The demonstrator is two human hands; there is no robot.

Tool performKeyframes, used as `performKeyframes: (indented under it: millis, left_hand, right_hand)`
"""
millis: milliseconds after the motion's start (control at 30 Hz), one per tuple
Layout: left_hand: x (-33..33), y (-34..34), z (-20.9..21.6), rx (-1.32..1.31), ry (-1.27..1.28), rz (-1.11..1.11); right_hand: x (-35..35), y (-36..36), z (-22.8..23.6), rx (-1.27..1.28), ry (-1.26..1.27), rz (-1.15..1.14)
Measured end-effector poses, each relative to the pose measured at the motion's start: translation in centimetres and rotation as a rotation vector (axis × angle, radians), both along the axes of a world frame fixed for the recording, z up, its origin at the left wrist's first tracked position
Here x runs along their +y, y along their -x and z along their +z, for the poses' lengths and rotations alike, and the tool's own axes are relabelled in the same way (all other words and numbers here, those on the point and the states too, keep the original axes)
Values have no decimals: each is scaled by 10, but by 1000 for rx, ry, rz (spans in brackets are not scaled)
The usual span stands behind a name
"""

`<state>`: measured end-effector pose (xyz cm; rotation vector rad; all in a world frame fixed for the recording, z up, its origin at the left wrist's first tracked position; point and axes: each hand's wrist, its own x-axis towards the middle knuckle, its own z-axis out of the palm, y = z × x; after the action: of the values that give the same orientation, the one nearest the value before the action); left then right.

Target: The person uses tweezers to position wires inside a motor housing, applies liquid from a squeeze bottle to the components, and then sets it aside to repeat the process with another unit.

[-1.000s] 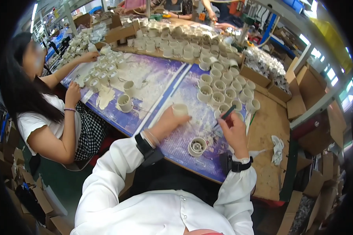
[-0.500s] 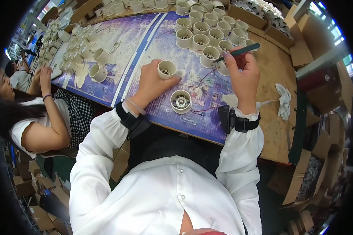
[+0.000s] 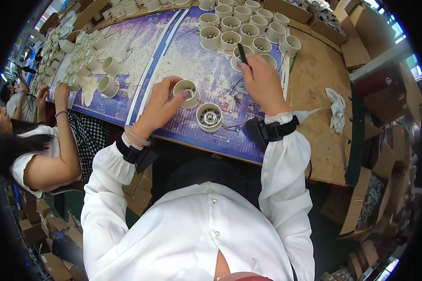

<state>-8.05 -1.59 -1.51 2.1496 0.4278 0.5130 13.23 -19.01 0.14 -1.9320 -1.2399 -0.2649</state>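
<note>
My left hand (image 3: 160, 104) is closed round a white plastic cup-shaped housing (image 3: 190, 102), thumb over its rim. Small dark and metal parts and a thin wire show inside that housing. Just to its right, near the table's front edge, stands a second white housing (image 3: 210, 117) with a round metal part inside and thin wires trailing right. My right hand (image 3: 266, 86) grips dark tweezers (image 3: 242, 53), one end sticking up above the fingers; the tips are hidden. It hovers in front of the grouped white housings (image 3: 230, 41).
Rows of similar housings fill the table's far side. More stand at left, where a co-worker (image 3: 51, 154) sits with hands raised. A white cloth (image 3: 335, 110) lies on the bare brown board at right. Cardboard boxes (image 3: 368, 201) stand beside and behind the table.
My left hand has moved slightly left and nearer with its housing. The right hand has moved left and turned, so the tweezers now point up rather than lying sideways.
</note>
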Motion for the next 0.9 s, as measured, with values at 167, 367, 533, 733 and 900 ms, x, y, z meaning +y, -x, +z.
performKeyframes:
  millis: [167, 367, 533, 733, 900]
  left_hand:
    - [22, -6, 17, -124, 129, 116]
    - [36, -37, 42, -178, 346, -21]
    - [22, -62, 50, 10, 574, -133]
    - [40, -74, 28, -20, 603, -242]
    - [54, -67, 11, -99, 846, -187]
  right_hand:
    - [3, -3, -4, 4, 50, 13]
    - [0, 5, 16, 274, 27, 138]
    - [11, 23, 24, 128, -85, 241]
    - [18, 20, 22, 437, -159, 295]
    - [19, 16, 15, 886, -106, 232]
